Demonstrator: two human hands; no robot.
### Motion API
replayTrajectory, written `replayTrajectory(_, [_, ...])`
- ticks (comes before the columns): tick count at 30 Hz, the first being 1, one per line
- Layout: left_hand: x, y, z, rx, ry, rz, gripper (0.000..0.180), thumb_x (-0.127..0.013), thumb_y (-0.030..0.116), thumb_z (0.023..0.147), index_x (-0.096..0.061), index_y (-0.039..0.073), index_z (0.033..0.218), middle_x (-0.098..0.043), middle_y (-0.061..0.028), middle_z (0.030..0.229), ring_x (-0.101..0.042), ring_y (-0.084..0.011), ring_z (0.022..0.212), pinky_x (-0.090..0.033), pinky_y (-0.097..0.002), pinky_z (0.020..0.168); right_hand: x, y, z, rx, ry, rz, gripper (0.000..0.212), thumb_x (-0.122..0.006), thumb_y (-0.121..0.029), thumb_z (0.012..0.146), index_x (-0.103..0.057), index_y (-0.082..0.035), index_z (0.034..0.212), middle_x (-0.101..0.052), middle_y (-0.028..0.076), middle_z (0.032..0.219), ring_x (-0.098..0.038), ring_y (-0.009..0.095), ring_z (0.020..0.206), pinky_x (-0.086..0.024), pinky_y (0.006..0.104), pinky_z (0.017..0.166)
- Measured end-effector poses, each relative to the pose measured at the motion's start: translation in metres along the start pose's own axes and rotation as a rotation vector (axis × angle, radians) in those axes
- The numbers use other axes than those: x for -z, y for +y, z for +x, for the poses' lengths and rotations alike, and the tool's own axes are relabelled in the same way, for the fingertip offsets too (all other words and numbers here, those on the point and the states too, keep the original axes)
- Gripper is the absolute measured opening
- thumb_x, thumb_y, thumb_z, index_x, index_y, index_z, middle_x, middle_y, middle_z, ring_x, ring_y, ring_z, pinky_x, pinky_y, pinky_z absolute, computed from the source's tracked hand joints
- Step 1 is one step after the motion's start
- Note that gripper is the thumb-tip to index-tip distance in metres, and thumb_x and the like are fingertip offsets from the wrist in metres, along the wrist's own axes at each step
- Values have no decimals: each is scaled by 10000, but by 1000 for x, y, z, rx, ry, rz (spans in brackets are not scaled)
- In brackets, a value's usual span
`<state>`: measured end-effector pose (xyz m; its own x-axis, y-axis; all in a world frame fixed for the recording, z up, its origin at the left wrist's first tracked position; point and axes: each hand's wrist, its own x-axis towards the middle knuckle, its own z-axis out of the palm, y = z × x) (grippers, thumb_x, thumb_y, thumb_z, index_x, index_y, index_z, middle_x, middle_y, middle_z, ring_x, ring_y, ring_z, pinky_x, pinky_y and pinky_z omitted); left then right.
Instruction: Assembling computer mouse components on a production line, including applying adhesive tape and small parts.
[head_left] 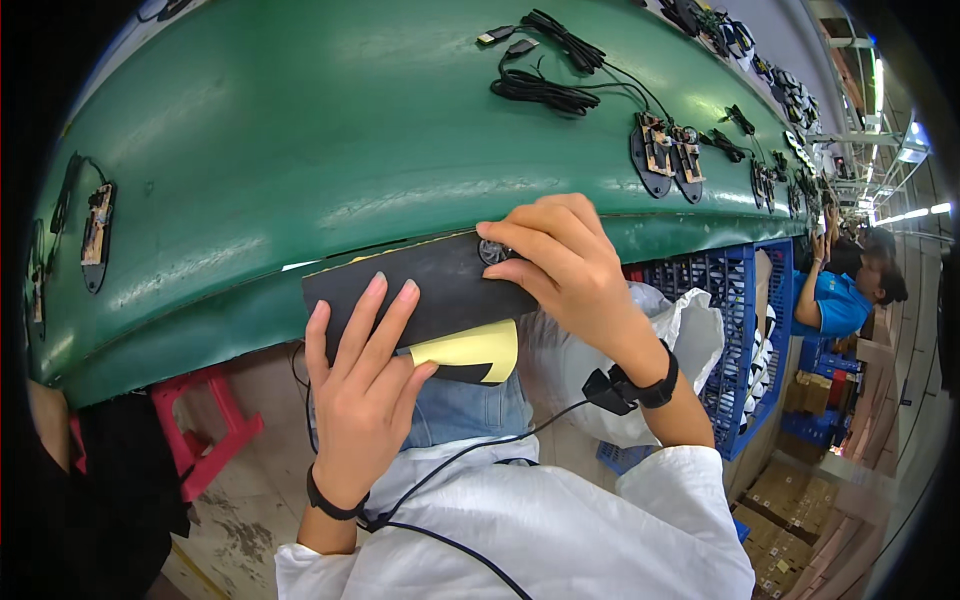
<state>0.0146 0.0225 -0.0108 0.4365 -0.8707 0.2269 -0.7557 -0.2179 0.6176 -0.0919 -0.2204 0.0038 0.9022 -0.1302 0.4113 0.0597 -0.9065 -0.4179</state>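
One left hand (pixel 362 398), fingers spread, presses one black sheet (pixel 430 295) along the near edge of the green bench (pixel 300 130). One right hand (pixel 572 262) pinches one dark round piece (pixel 489 251) at the sheet's right end. Beyond, two circuit-board bases (pixel 654 158) lie together.

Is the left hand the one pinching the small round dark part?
No, the right hand pinches the small round dark part, while the left hand rests on the black sheet.

Two hands (pixel 362 395) (pixel 570 260), one black sheet (pixel 440 300), one round part (pixel 489 251), one stool (pixel 236 400); two circuit boards (pixel 96 225) (pixel 38 285) left, two (pixel 656 152) (pixel 689 160) ahead, farther ones uncountable.
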Motion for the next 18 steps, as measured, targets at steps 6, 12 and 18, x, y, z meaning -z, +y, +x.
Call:
replayTrajectory(6, [-4,3,6,-23,10,44,281,-767,160,864,-568,28,717,-629,-110,1465,-499,-321,1444,-255,-570,1209,10,-9,6,47,-101,43,390,-826,-131,759,-707,-49,1121,-661,74,1049,-609,279,977,-470,427,927])
replayTrajectory(12, [-5,7,1,9,-12,78,277,-756,155,871,-564,20,725,-614,-115,1481,-482,-351,1454,-205,-601,1238,19,3,-9,65,-46,-20,371,-833,-70,752,-717,-43,1103,-666,82,1051,-622,270,966,-487,396,874])
replayTrajectory(18, [-2,8,0,15,-40,100,282,-716,104,891,-518,-2,721,-587,-146,1505,-448,-381,1474,-185,-594,1255,96,76,-9,-191,123,-167,319,-726,-22,870,-704,-28,1188,-664,131,1033,-654,296,929,-542,393,836])
